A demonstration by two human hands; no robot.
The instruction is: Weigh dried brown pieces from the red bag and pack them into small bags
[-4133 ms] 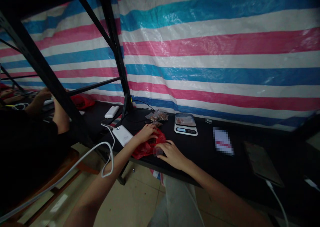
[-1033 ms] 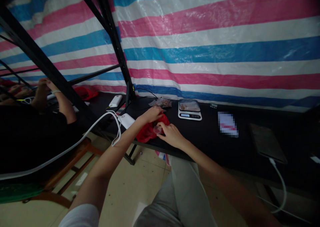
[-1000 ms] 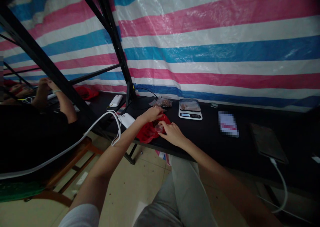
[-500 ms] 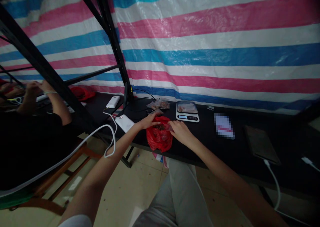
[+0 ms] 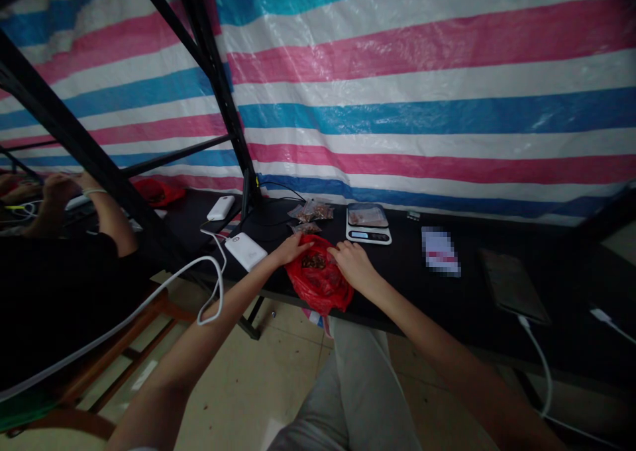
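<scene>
The red plastic bag point(image 5: 320, 282) lies directly between the two hands, at the near edge of the black tabletop point(image 5: 447, 292), and its lower part hangs a little over that edge. The left hand point(image 5: 293, 248) holds the left side of the bag mouth, fingers bent over the rim. The right hand point(image 5: 354, 265) holds the right side of the mouth in the same way, so both grips are closed on the plastic and the mouth stands open between them. Inside the opening a dark brown, small-pieced content point(image 5: 313, 261) is visible; what it is exactly, I cannot tell. The opening runs from one grip to the other, left to right, and both hands are equally near to it.

Beyond the hands, further from the body, stands a small kitchen scale point(image 5: 368, 224) with a flat thing on its plate. To the left of the scale lie some small clear packets point(image 5: 312, 212) with brownish content. Just left of the left hand lies a white power bank point(image 5: 245, 251) with a white cable point(image 5: 209, 292) looping down from it. To the right of the right hand, well apart, lie a blurred card point(image 5: 440, 251) and a dark tablet point(image 5: 511, 285). Nothing stands between the hands and the scale.

Far left, behind a black frame post point(image 5: 99, 166), another person's arm point(image 5: 106, 212) is at work at another place.
</scene>
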